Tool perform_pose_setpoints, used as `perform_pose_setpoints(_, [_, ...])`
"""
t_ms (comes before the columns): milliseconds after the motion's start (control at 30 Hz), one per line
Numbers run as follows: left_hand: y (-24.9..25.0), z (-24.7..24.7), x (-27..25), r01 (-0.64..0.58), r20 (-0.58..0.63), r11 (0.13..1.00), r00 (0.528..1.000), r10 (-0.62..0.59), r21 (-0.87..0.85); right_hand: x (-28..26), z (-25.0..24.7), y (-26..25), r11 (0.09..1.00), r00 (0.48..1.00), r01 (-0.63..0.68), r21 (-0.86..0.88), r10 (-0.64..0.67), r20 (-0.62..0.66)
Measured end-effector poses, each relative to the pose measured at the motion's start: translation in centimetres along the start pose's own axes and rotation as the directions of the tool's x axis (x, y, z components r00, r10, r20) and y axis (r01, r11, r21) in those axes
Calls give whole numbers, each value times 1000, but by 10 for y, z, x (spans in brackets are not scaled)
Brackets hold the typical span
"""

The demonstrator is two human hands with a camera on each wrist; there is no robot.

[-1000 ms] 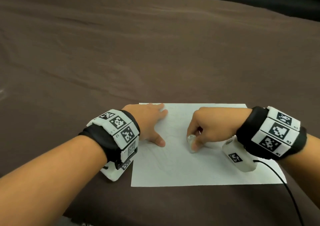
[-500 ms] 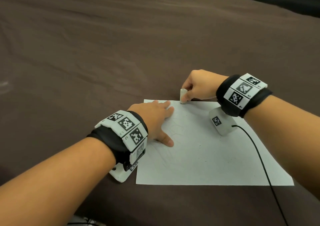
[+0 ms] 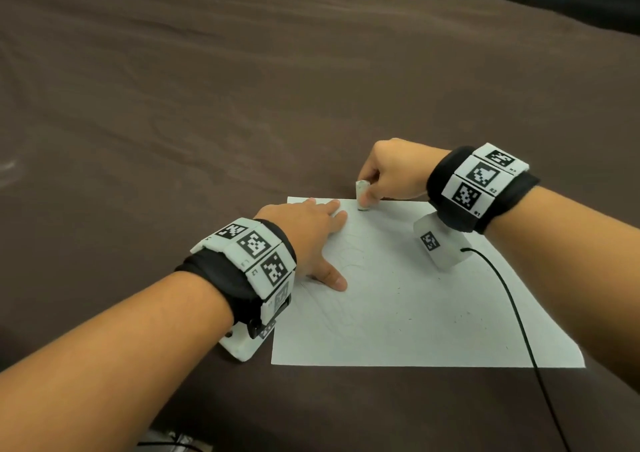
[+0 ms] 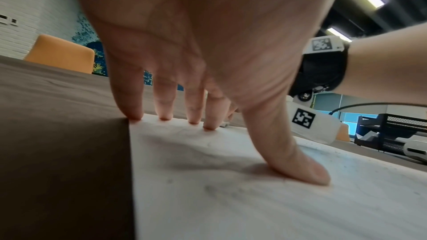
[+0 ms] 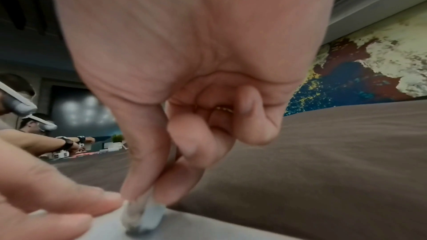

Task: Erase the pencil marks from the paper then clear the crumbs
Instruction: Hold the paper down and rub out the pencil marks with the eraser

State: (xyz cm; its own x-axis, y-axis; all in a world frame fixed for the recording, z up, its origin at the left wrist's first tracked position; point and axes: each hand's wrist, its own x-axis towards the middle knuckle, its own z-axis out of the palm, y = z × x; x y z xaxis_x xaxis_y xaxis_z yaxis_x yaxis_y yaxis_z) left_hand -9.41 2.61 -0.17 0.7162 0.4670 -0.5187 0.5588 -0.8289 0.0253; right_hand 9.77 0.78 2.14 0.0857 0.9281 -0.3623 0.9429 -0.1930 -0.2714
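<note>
Wrinkled brown cloth-covered tabletop [image 3: 207, 105]; white paper sheet [image 3: 415, 313] at 6 o'clock. Right hand [image 3: 391, 171] grip pinches small white eraser [image 3: 362, 195] upright at the sheet's 12 o'clock edge. Left hand [image 3: 304, 240] flat, fingers spread, pressing the sheet's 10 o'clock corner; orange chair [image 4: 60, 54] and painted mural wall [image 5: 369, 52] behind.

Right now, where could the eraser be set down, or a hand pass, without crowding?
Free: the brown cloth beyond the paper's far edge, and the cloth left of the left hand. The paper's near half is bare apart from crumbs and the black cable. Crowded: the far edge, where the right hand pinches the eraser beside the left fingertips.
</note>
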Motion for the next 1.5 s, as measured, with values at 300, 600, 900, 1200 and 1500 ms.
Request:
perform_pose_setpoints(300, [0, 1, 2, -5, -7, 1000, 1000, 5, -8, -28, 18, -8, 995, 966, 92, -26, -83, 246])
perform_pose_setpoints(600, [-1, 1, 0, -4, -19, 1000, 1000, 4, -19, 9, -2, 1, 999, 999, -35, 37, 35, 11])
perform_pose_setpoints(900, [0, 2, 1, 3, -16, 1000, 1000, -3, -19, -40, 21, -18, 991, 964, 116, -65, -96, 248])
perform_pose_setpoints(1200, [-1, 1, -1, 1, -22, 1000, 1000, -1, -26, -9, 8, -5, 999, 999, 30, 31, -30, -14])
perform_pose_setpoints(1500, [0, 4, -1, 0, -38, 1000, 999, -1, -18, -61, 37, -22, 987, 956, 156, -28, -144, 256])
